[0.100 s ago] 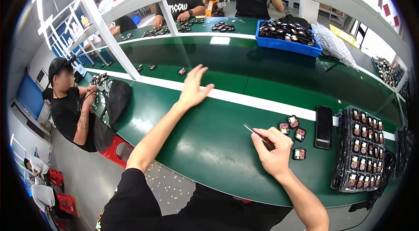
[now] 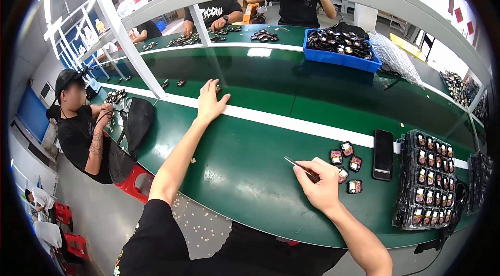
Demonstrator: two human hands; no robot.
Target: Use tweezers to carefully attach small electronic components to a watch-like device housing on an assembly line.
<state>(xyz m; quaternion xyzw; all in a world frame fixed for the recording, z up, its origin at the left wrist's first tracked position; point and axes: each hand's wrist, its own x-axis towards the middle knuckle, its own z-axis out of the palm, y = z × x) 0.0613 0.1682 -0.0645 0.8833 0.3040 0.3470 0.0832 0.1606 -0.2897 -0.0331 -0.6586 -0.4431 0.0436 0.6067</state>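
Observation:
My right hand [image 2: 322,186] is closed around thin metal tweezers [image 2: 298,165], their tip pointing left over the green bench [image 2: 245,172]. Just right of it lie several small black-and-red parts [image 2: 346,160] loose on the bench. My left hand [image 2: 209,100] is stretched far forward with fingers apart, resting at the white strip [image 2: 291,122] that runs along the bench; it holds nothing. A small dark part [image 2: 218,89] lies just beyond its fingertips.
A black phone [image 2: 383,154] lies right of the loose parts, beside a black tray [image 2: 429,185] filled with rows of parts. A blue bin [image 2: 338,46] of parts stands at the back. A seated person [image 2: 80,125] works at the left; others work across the bench.

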